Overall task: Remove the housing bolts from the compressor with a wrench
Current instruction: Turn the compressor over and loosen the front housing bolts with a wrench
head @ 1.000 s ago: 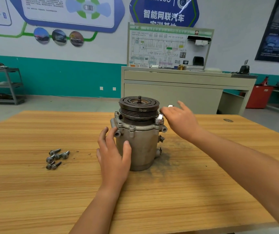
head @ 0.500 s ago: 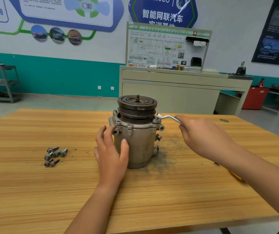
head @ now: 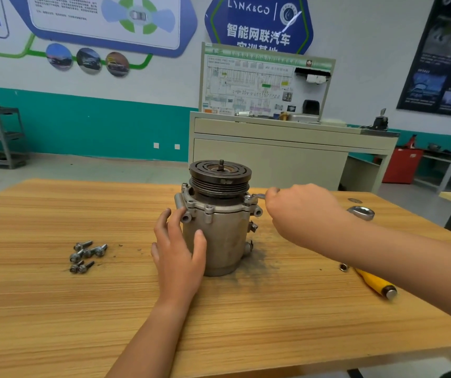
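A grey metal compressor (head: 220, 236) with a dark grooved pulley on top stands upright on the wooden table (head: 55, 309). My left hand (head: 176, 255) wraps around its left side, thumb and fingers on the housing. My right hand (head: 300, 211) grips a silver wrench (head: 258, 197). Its near end sits on a housing bolt (head: 248, 198) at the flange's right edge, and its ring end (head: 360, 212) sticks out beyond my wrist. Several removed bolts (head: 86, 255) lie in a loose pile to the left.
A yellow-handled tool (head: 374, 282) and a small nut (head: 343, 267) lie on the table under my right forearm. Dark grime marks the wood right of the compressor. A beige cabinet (head: 273, 156) with a display board stands behind the table.
My right hand has swung the wrench handle from behind the compressor round to the right and toward me. My left hand has stayed on the housing.
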